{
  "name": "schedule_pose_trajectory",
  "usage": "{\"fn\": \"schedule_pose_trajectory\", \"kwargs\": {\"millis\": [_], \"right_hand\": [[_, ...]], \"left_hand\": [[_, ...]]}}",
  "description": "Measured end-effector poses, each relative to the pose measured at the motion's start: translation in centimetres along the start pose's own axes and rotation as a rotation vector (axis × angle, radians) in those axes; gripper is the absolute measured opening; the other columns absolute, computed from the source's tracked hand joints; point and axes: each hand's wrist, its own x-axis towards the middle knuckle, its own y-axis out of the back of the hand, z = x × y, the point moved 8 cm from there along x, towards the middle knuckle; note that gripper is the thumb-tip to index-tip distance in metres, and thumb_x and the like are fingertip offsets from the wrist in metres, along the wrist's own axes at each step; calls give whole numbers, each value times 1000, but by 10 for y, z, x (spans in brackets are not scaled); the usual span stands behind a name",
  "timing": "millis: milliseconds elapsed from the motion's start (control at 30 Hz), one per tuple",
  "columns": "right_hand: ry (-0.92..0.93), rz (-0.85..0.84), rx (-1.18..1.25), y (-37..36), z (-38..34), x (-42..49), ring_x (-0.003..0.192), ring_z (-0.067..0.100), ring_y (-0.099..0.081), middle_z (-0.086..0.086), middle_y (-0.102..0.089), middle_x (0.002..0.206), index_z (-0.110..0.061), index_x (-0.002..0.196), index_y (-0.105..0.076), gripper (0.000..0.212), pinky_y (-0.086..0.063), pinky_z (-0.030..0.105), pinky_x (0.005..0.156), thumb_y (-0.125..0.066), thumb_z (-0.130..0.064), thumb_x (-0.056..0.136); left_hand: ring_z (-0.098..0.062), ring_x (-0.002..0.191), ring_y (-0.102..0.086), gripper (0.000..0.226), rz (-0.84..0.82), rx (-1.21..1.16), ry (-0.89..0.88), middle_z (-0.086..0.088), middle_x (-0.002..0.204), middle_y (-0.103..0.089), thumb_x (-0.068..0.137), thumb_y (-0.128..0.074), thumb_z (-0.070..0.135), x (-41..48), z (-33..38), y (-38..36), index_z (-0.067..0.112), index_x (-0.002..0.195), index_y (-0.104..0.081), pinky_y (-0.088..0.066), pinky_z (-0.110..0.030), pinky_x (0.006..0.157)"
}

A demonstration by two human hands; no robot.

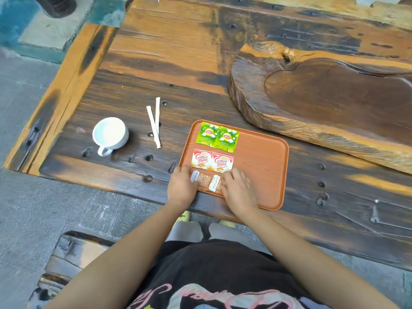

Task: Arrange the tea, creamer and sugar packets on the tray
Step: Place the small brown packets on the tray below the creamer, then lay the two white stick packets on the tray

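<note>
An orange-brown tray (pixel 263 166) lies on the wooden table in front of me. Two green tea packets (pixel 217 137) lie side by side at its far left corner. Below them sit two red-and-white creamer packets (pixel 212 161). Along the near left edge lie two pale brown sugar packets (pixel 208 182). My left hand (pixel 181 186) rests on the left sugar packet, fingers flat on it. My right hand (pixel 239 189) presses on the right sugar packet the same way. Parts of both sugar packets are hidden under my fingers.
A white cup (pixel 110 134) stands on the table left of the tray. Two white paper-wrapped sticks (pixel 154 123) lie between cup and tray. A large carved wooden slab (pixel 330 101) fills the right rear. The right half of the tray is bare.
</note>
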Motion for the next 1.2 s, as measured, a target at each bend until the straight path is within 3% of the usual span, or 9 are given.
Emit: {"fn": "schedule_pose_trajectory", "kwargs": {"millis": [333,533,733,800,933,1000,1067,1133,1200], "right_hand": [[71,-49,43,-9,-6,6,109,29,-46,10,-55,112,-11,114,-57,29,-39,40,93,-57,-15,86],[86,-171,66,-9,-4,14,111,24,-45,6,-53,114,-13,113,-55,27,-36,37,97,-55,-20,87],[37,-349,280,12,2,58,82,19,-55,1,-58,86,-8,101,-63,17,-42,27,68,-58,-14,87],[23,-429,308,18,-5,80,83,23,-61,6,-63,87,-5,97,-66,16,-46,31,72,-59,-12,85],[-9,-533,163,33,-25,128,71,21,-59,7,-64,75,-11,84,-68,11,-44,26,56,-57,-11,81],[-54,-534,90,43,-35,156,65,21,-57,11,-65,79,-8,89,-70,16,-44,22,51,-57,-11,81],[-127,-499,68,53,-46,182,73,24,-58,15,-66,90,-3,99,-69,22,-48,21,59,-57,-11,82],[-142,-441,23,58,-63,212,92,28,-64,17,-69,103,-2,101,-69,26,-51,29,79,-57,-13,82],[-149,-390,8,57,-82,239,103,30,-63,16,-69,109,-3,99,-69,26,-50,33,87,-58,-17,81]], "left_hand": [[-30,116,-49,35,-8,127,-72,-13,123,-53,86,-59,24,-1,11,-9,10,118,-52,-44,-42,93],[-30,115,-52,37,-23,163,-54,-12,120,-56,82,-62,25,2,10,-2,13,116,-55,-44,-43,95],[-31,99,-60,21,-25,-15,19,-14,107,-62,78,-65,21,20,-6,37,14,97,-70,-50,-38,88],[-30,101,-62,20,-24,-30,40,-14,107,-66,78,-65,16,32,-13,56,11,96,-69,-49,-35,85],[-31,102,-64,21,12,-8,62,-13,108,-70,79,-62,16,69,-17,100,8,97,-69,-51,-34,86],[-31,101,-64,20,37,15,49,-14,108,-71,80,-61,16,93,-14,124,9,96,-69,-50,-33,84],[-30,102,-64,21,55,26,48,-14,107,-72,80,-63,18,118,-10,150,11,98,-69,-49,-31,85],[-31,106,-63,24,86,43,40,-16,109,-70,80,-62,19,143,-7,174,9,101,-68,-48,-32,87],[-32,109,-60,27,93,70,42,-18,112,-69,81,-60,20,167,-7,190,5,103,-66,-48,-35,88]]}}
